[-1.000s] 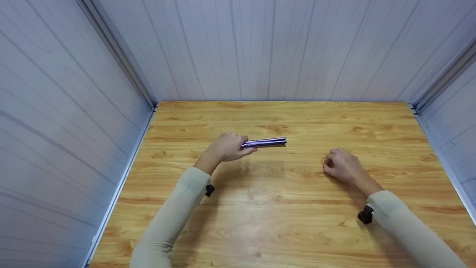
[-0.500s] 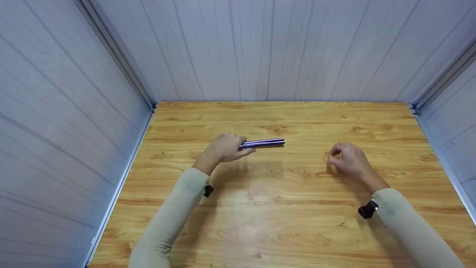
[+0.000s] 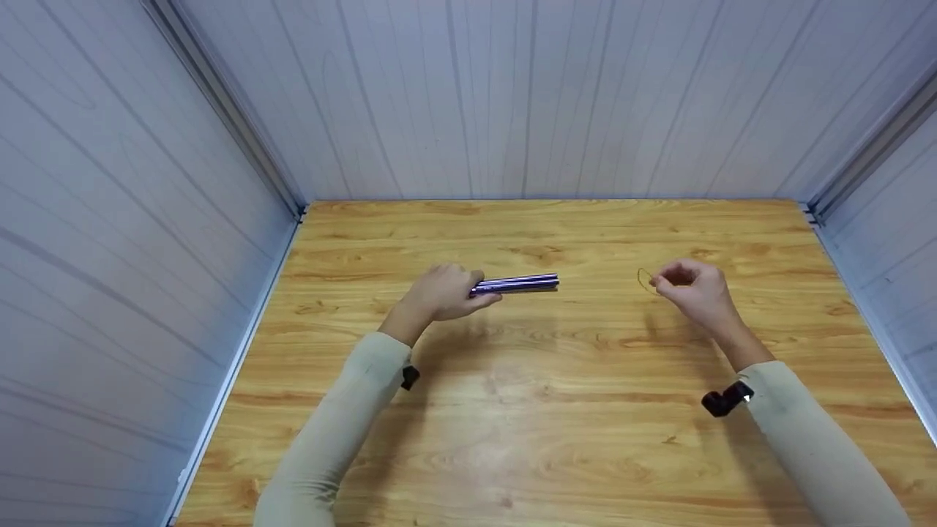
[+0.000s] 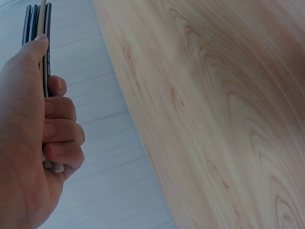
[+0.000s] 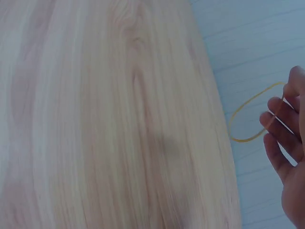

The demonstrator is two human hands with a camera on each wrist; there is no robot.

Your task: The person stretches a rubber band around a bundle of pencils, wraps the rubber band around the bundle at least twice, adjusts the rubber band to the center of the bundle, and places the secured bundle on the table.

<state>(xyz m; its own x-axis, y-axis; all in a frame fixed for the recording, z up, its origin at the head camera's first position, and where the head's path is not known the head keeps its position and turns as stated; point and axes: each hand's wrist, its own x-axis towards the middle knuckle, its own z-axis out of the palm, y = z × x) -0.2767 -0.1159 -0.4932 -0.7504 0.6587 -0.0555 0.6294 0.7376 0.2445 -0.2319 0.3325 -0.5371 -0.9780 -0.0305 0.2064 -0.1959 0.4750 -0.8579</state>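
My left hand [image 3: 442,291] grips a bundle of shiny purple pencils [image 3: 523,283] above the table, their free ends toward the right. In the left wrist view the fingers of the left hand [image 4: 33,119] curl round the pencils [image 4: 32,26], and pale ends [image 4: 58,167] stick out below the little finger. Off to the right, my right hand [image 3: 695,293] pinches a thin yellow rubber band [image 3: 641,278] between thumb and fingertip. In the right wrist view the rubber band [image 5: 245,140] hangs as a loose loop from the right hand [image 5: 288,129], apart from the pencils.
A wood-grain table [image 3: 505,439] lies under both hands. Pale panelled walls stand at the back [image 3: 498,95], left [image 3: 110,256] and right [image 3: 900,293]. A small black camera is worn on each wrist.
My right hand has lifted off the tabletop and shifted slightly away and to the right, with the rubber band in its pinch. The left hand and the pencils have hardly moved.
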